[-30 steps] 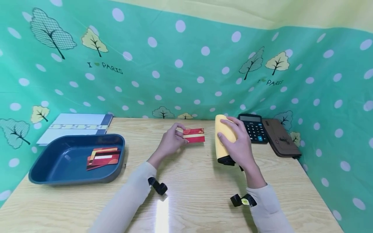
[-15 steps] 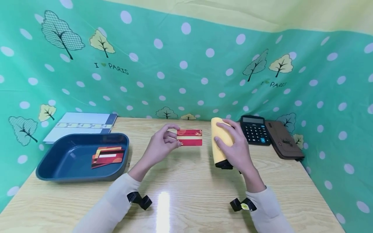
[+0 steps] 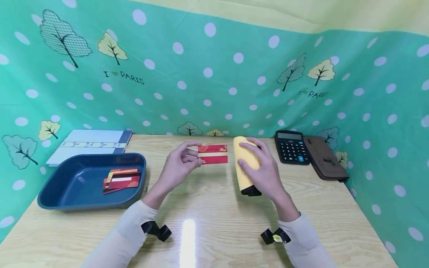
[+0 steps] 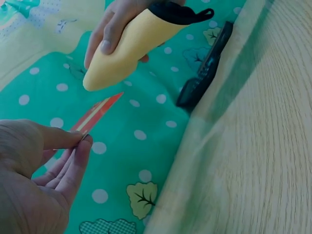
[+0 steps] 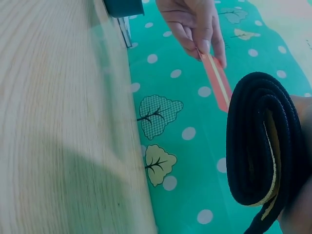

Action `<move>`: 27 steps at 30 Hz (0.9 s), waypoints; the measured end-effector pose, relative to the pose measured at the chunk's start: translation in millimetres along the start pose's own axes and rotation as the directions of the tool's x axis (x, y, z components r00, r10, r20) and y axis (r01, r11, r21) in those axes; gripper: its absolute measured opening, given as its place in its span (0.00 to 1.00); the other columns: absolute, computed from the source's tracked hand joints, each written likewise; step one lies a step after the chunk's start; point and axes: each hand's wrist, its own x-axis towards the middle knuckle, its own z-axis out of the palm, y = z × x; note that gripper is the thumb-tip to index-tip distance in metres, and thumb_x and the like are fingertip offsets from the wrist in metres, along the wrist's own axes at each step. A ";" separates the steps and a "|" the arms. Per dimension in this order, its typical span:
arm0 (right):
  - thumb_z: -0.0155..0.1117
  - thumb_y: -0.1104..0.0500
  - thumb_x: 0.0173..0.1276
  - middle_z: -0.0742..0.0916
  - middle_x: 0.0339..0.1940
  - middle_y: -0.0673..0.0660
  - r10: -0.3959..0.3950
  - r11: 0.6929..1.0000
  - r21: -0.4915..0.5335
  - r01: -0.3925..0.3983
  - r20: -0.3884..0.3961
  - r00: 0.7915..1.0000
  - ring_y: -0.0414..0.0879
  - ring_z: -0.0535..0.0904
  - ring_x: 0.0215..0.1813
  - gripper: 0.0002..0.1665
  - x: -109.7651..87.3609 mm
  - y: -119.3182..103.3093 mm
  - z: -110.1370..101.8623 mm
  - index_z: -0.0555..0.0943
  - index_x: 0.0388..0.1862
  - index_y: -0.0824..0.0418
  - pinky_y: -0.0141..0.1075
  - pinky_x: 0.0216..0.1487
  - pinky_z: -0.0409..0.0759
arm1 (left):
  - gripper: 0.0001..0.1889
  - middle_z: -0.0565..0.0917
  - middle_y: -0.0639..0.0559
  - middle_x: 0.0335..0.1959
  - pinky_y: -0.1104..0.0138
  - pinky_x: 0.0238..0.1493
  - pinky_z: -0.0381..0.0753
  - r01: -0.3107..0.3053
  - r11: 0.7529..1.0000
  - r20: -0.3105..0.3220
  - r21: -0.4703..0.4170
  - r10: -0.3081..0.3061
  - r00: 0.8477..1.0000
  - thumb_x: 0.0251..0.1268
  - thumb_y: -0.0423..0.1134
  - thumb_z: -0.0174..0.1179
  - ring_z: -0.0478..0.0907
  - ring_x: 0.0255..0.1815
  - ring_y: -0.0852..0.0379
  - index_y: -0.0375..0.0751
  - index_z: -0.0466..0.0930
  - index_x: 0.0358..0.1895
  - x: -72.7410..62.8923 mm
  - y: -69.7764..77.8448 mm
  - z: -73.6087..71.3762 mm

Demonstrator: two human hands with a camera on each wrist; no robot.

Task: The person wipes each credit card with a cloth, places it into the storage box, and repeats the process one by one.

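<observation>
My left hand (image 3: 177, 163) pinches a red card (image 3: 212, 154) with a cream stripe by its left end, between thumb and fingers, above the table. In the left wrist view the card (image 4: 100, 114) tilts up from the fingertips. My right hand (image 3: 264, 167) grips a rolled yellow cloth (image 3: 246, 160), which has black edging at its near end. Seen from the right wrist, that black end of the cloth (image 5: 256, 141) shows several layers and a loop below. In the head view the card's free end is close to the cloth, with a narrow gap. The right palm is hidden.
A dark blue bin (image 3: 77, 186) at the left holds several red and yellow cards (image 3: 122, 180). Behind it lies a white and blue folder (image 3: 90, 143). A black calculator (image 3: 293, 149) and a brown wallet (image 3: 325, 158) lie at the back right, before the green curtain (image 3: 214, 93).
My left hand has drawn back to the left and lifted the card from near the tabletop. The right hand has shifted left with the cloth, away from the calculator.
</observation>
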 end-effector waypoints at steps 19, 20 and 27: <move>0.75 0.61 0.65 0.75 0.74 0.50 -0.038 0.999 0.010 0.038 0.009 0.999 0.50 0.76 0.68 0.29 -2.7 -7.3 9.2 0.82 0.65 0.48 0.38 0.48 0.80 | 0.25 0.88 0.35 0.49 0.61 0.51 0.91 -0.033 0.992 0.026 -0.123 0.036 0.999 0.70 0.29 0.65 0.91 0.43 0.57 0.43 0.76 0.68 -1.5 8.9 5.0; 0.75 0.61 0.65 0.75 0.74 0.50 -0.040 0.999 0.014 0.040 0.007 0.999 0.50 0.76 0.67 0.29 -2.9 -7.5 9.1 0.82 0.65 0.48 0.37 0.47 0.80 | 0.25 0.88 0.35 0.49 0.58 0.52 0.91 -0.030 0.990 0.026 -0.136 0.034 0.999 0.70 0.28 0.65 0.91 0.42 0.57 0.42 0.75 0.69 -1.8 9.2 5.4; 0.75 0.61 0.65 0.75 0.75 0.49 -0.052 0.998 0.029 0.052 0.005 0.999 0.49 0.77 0.65 0.29 -4.3 -8.8 10.5 0.83 0.65 0.48 0.34 0.45 0.80 | 0.24 0.88 0.34 0.49 0.54 0.54 0.90 0.008 0.984 0.014 -0.176 -0.006 1.000 0.71 0.27 0.64 0.91 0.41 0.58 0.44 0.76 0.68 -5.8 11.2 7.7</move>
